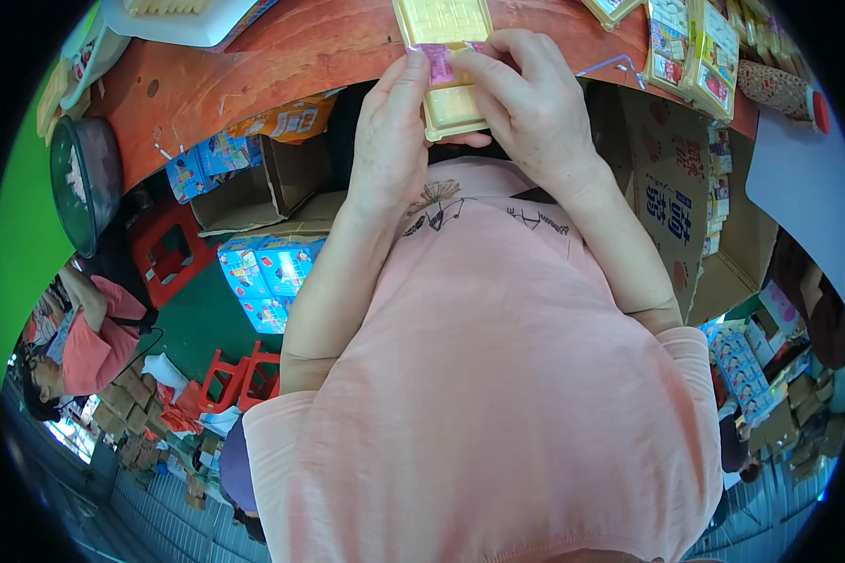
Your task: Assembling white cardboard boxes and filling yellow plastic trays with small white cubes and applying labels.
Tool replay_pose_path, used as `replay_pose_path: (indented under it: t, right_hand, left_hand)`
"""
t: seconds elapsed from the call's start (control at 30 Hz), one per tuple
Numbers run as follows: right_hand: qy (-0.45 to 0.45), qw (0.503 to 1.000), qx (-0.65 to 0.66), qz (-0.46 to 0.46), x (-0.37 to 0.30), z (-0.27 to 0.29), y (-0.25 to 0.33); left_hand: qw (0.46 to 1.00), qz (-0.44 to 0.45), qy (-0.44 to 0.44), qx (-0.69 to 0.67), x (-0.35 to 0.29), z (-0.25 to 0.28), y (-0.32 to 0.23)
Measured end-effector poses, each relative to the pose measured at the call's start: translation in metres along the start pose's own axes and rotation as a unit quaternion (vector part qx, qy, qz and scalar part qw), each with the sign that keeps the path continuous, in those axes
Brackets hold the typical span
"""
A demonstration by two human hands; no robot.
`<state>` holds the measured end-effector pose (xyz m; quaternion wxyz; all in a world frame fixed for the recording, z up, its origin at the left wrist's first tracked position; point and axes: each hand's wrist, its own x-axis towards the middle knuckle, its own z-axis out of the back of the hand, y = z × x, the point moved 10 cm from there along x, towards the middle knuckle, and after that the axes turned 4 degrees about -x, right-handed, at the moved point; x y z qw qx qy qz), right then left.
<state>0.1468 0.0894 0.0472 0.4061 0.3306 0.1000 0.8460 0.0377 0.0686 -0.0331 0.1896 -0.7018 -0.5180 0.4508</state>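
A pale yellow plastic tray [456,110] with an open, hinged-looking upper half is held up at the table's near edge. Across its middle lies a small pink-purple wrapper or strip [438,64]. My left hand [391,141] grips the tray's left side, its thumb on the end of the pink-purple piece. On the other side, my right hand [540,113] is closed, with bent fingers pressing at the right end of that piece and the tray's edge. Some fingertips are hidden behind the tray.
On the red-brown wooden table [310,56] are a white tray [174,28], packed yellow trays [709,66] and a red-lidded jar [775,89]. A dark green basin [73,188] stands left. Cardboard boxes [667,178], blue boxes [268,272] and red stools [164,249] lie below. A person [103,328] sits left.
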Motion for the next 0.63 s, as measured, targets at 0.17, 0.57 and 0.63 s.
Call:
replay_pose_path:
  t: [0.17,0.57,0.63]
  right_hand:
    - [0.057,0.996,-0.02,0.06,0.006,-0.001,0.009]
    - [0.08,0.99,-0.024,0.112,-0.006,-0.009,0.018]
    - [0.094,0.99,-0.03,0.101,-0.008,-0.014,0.014]
  left_hand:
    - [1.0,0.018,0.001,0.012,0.001,0.008,-0.002]
    - [0.999,0.04,0.021,0.022,0.0,0.007,0.003]
    - [0.999,0.045,0.015,0.024,-0.001,0.007,0.004]
